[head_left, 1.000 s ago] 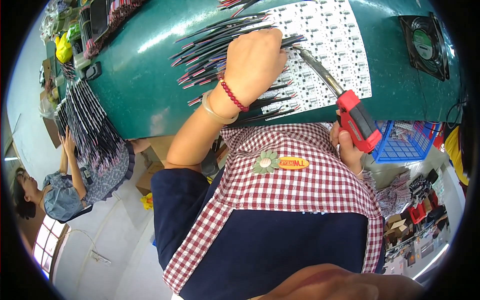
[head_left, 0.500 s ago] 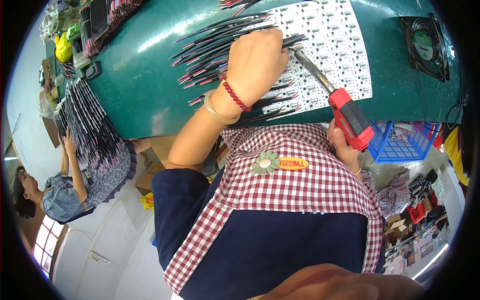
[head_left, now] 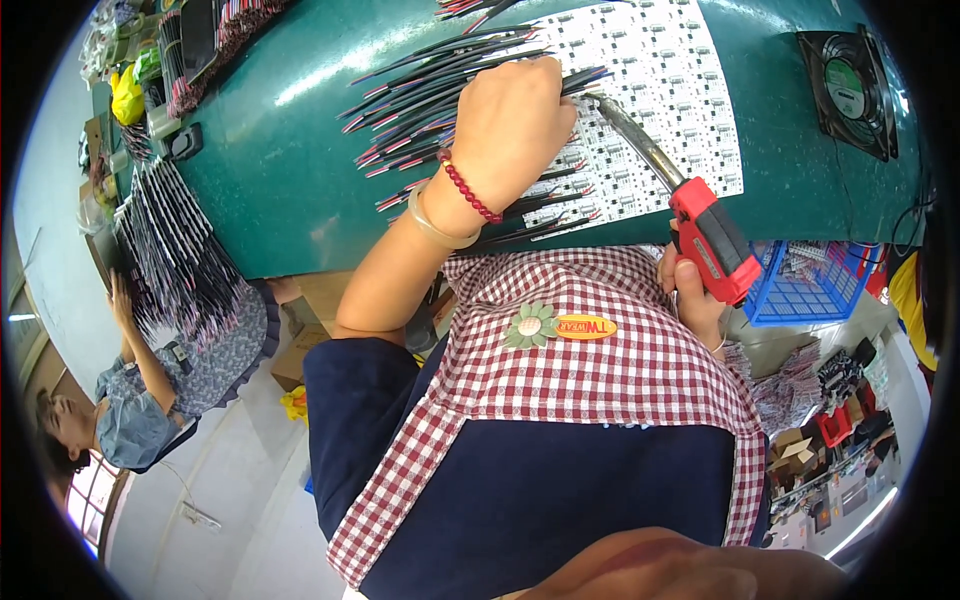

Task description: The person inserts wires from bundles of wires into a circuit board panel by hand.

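My left hand (head_left: pixel 517 120), closed with its knuckles up, is curled over the row of black cables (head_left: pixel 405 115) and grips a black cable; its fingertips are hidden beneath it. The cables have stripped red and white wire ends and lie partly across a white sheet of small printed circuit boards (head_left: pixel 690 110). In my right hand (head_left: pixel 690 290) is a red and black soldering gun (head_left: pixel 712 240), held by its handle end. Its dark metal tip points up and left, close beside my left thumb over the boards. Whether the tip touches anything cannot be made out.
A black fan (head_left: pixel 848 90) stands on the green table (head_left: pixel 290 170) at the right. Below that edge is a blue plastic basket (head_left: pixel 800 285). Bundled cables (head_left: pixel 185 245) hang over the left edge, where another person (head_left: pixel 135 415) is at work.
The soldering gun has shifted slightly right and down with my right hand. My left hand stays in place. The other person's head and hand have moved at the left.
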Available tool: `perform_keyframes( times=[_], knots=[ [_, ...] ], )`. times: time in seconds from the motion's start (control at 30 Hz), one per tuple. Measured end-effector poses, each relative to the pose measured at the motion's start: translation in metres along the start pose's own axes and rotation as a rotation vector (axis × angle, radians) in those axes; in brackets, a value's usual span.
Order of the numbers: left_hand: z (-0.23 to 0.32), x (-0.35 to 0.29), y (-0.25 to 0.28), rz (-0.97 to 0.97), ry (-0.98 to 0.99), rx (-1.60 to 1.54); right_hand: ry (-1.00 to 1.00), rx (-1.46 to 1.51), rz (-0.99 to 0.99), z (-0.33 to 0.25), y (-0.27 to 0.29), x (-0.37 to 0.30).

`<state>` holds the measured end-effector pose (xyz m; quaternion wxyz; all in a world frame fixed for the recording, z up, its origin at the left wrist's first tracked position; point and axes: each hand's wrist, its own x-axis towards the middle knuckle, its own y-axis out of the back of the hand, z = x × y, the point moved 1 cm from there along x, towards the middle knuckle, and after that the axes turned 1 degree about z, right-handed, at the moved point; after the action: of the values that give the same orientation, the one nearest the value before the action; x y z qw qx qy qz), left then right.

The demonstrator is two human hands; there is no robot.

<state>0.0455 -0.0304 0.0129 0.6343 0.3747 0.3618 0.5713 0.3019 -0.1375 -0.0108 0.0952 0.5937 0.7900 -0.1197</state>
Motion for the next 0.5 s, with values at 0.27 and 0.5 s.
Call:
perform_keyframes(
  times=[0.27, 0.5],
  knots=[
    [0.0058, -0.0051, -0.0020, -0.009, 0.065, 0.089, -0.024, -0.042, -0.002, -0.0023, -0.0045, 0.0052],
    [0.0047, -0.0035, -0.0011, -0.006, 0.082, 0.083, 0.016, -0.053, 0.007, 0.0059, -0.0034, 0.0042]
  ],
)
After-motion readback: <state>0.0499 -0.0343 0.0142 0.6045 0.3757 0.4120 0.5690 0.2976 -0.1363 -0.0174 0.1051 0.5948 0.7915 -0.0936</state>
